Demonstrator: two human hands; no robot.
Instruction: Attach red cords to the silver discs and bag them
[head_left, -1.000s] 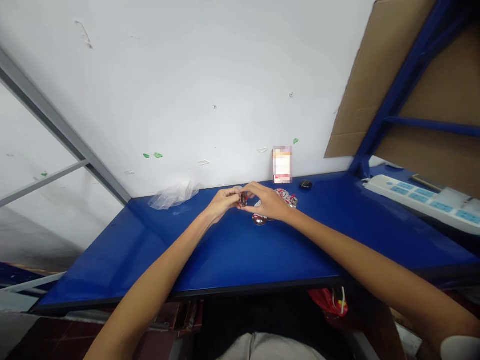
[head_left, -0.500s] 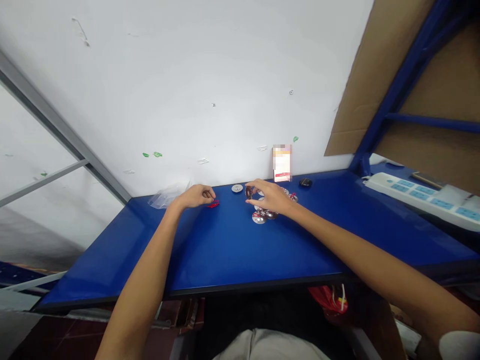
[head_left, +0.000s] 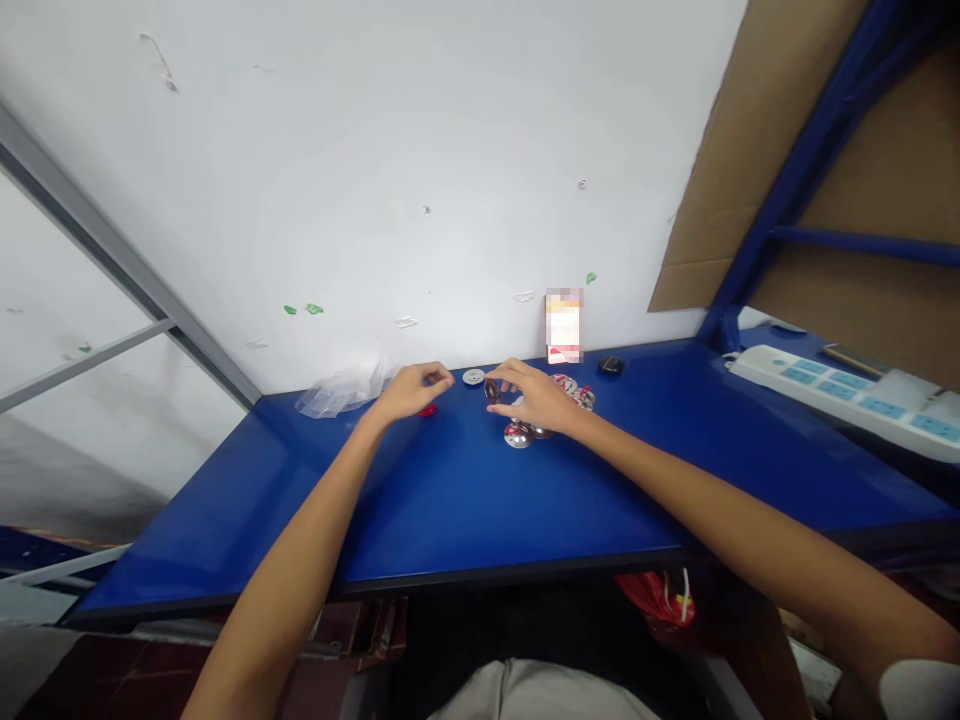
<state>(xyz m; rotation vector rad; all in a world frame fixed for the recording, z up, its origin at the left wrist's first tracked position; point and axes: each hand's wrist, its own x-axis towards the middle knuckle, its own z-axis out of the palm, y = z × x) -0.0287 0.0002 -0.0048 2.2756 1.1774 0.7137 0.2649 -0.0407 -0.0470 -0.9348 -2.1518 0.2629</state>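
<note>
My right hand [head_left: 536, 392] grips a small round metal disc [head_left: 491, 391] by its edges, tilted upright between thumb and fingers. Beneath and beside that hand lies a heap of shiny round metal pieces with red marks [head_left: 517, 435], partly covered by the hand. My left hand [head_left: 418, 388] hovers to the left with thumb and fingers drawn together. Whatever it may pinch is too small to make out. Below its fingers a little pile of red bits [head_left: 427, 410] rests on the blue table [head_left: 450, 500]. Between the hands, near the wall, a flat pale disc [head_left: 473, 377] lies alone.
A lit phone [head_left: 564, 328] leans against the white wall, with a small black object [head_left: 611, 365] beside it. Clear plastic bags [head_left: 337, 390] lie at the back left. At right stands a white power strip [head_left: 847, 395] near a blue metal frame [head_left: 780, 190].
My left hand has risen from the red bits and moved right, towards my right hand. My right hand, still holding the metal disc, has shifted slightly left.
</note>
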